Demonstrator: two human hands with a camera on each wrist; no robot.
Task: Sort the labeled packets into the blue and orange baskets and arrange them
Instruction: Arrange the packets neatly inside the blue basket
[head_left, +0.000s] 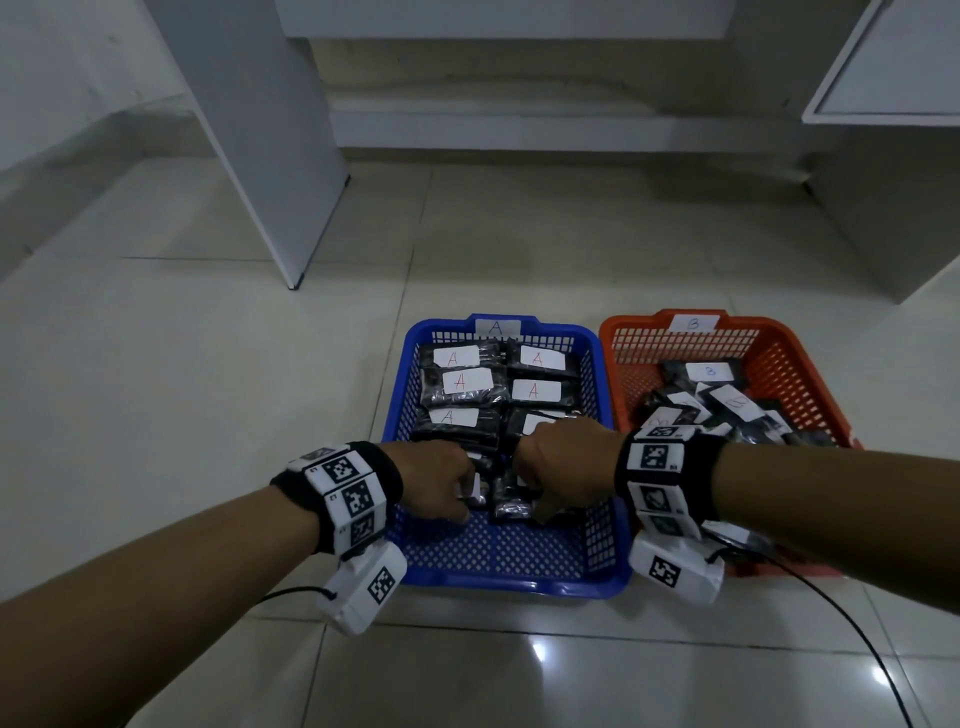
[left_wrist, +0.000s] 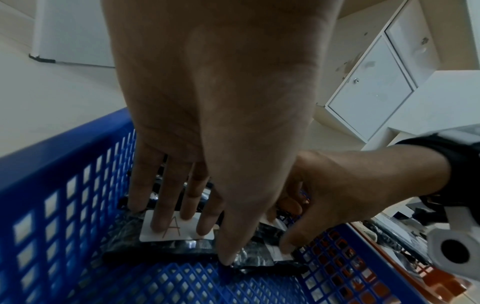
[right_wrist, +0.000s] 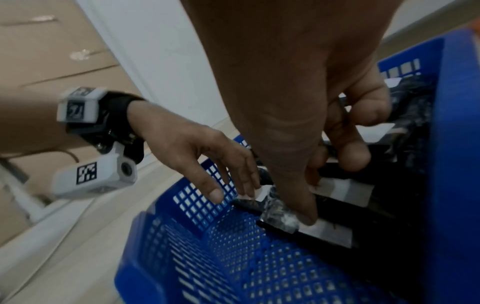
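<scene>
Right now both hands work in the blue basket (head_left: 400, 374) on the floor. Left hand (left_wrist: 207, 123) lies flat, fingers (left_wrist: 158, 205) straight, pressing an A packet (left_wrist: 166, 240). Right hand (right_wrist: 298, 102) has fingers curled round a neighbouring packet (right_wrist: 335, 234). A-packets (head_left: 460, 382) fill the rows behind; B-packets (head_left: 727, 402) lie jumbled in the orange basket (head_left: 779, 353). The risk, I'd judge: nudging the front pair could ruck the tidy rows or overlap labels.
</scene>
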